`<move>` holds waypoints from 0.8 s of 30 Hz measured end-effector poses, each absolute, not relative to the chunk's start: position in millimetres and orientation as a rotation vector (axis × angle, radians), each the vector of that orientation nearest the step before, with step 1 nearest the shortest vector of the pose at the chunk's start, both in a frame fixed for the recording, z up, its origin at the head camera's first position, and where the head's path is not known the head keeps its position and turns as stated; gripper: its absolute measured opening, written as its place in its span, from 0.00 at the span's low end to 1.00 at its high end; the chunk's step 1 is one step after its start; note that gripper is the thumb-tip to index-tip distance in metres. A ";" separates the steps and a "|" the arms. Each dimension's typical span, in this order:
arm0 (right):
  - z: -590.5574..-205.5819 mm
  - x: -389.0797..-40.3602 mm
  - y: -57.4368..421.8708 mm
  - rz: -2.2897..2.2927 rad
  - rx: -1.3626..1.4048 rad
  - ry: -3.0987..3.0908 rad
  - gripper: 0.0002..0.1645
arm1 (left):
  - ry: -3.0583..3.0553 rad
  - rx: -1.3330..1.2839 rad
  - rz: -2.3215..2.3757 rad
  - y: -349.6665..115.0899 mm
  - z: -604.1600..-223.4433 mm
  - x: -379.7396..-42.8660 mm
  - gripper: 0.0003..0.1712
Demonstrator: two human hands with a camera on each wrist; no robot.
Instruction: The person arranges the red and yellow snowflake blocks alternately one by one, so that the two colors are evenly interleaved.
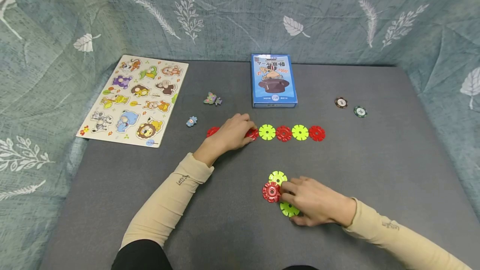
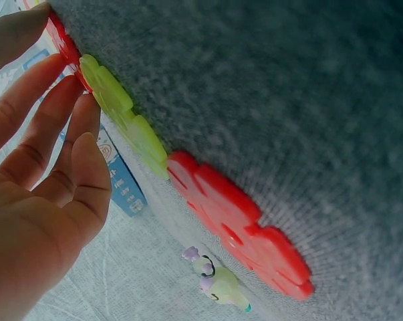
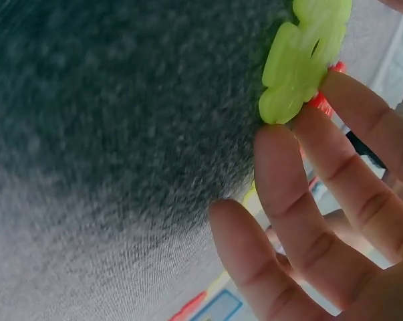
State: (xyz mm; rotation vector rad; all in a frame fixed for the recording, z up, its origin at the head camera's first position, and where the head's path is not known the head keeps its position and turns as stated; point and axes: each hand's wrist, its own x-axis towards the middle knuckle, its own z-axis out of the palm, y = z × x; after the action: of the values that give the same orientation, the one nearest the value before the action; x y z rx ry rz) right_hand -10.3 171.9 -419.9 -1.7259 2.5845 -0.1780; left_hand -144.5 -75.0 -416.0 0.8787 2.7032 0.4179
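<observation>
A row of red and yellow-green notched plastic discs lies across the middle of the table. My left hand [image 1: 233, 132] grips a red disc [image 1: 253, 134] in this row by its edges, thumb on the near side and fingertips on the far side. The left wrist view shows a yellow-green disc [image 2: 124, 114] and a red end disc [image 2: 238, 224] beside it. Nearer me, my right hand [image 1: 315, 200] pinches a yellow-green disc [image 1: 289, 209] between thumb and fingers, partly hiding it. Against it lie a red disc [image 1: 271, 192] and another yellow-green disc [image 1: 277, 178].
An animal puzzle board [image 1: 129, 101] lies at the back left. Two small figures, one winged [image 1: 212, 98] and one blue [image 1: 191, 121], lie beside it. A blue card-game box [image 1: 273, 80] stands behind the row. Brown [image 1: 341, 102] and green [image 1: 360, 111] poker chips lie at right.
</observation>
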 end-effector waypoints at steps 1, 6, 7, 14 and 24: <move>-420.3 -9.6 171.6 -0.188 -1.726 2.584 0.23 | 2.703 0.878 0.416 -74.9 -415.8 -144.4 0.18; -422.0 -6.3 169.5 -0.174 -1.740 2.604 0.24 | 2.702 0.862 0.406 -74.4 -415.3 -144.2 0.19; -422.3 -5.6 169.1 -0.162 -1.740 2.607 0.25 | 2.702 0.860 0.405 -74.5 -415.2 -144.1 0.19; -422.2 -2.5 167.7 -0.133 -1.732 2.601 0.27 | 2.710 0.883 0.419 -75.5 -415.3 -144.1 0.18; -422.3 1.8 173.3 -0.251 -1.744 2.627 0.26 | 2.716 0.901 0.430 -76.5 -415.5 -143.3 0.18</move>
State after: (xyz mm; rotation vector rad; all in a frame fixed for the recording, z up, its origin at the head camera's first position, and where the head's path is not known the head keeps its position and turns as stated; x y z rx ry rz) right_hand 1.8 173.3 -422.3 -1.7442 2.6271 -0.2511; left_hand -143.3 -76.5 -415.5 0.9008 2.7158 0.4304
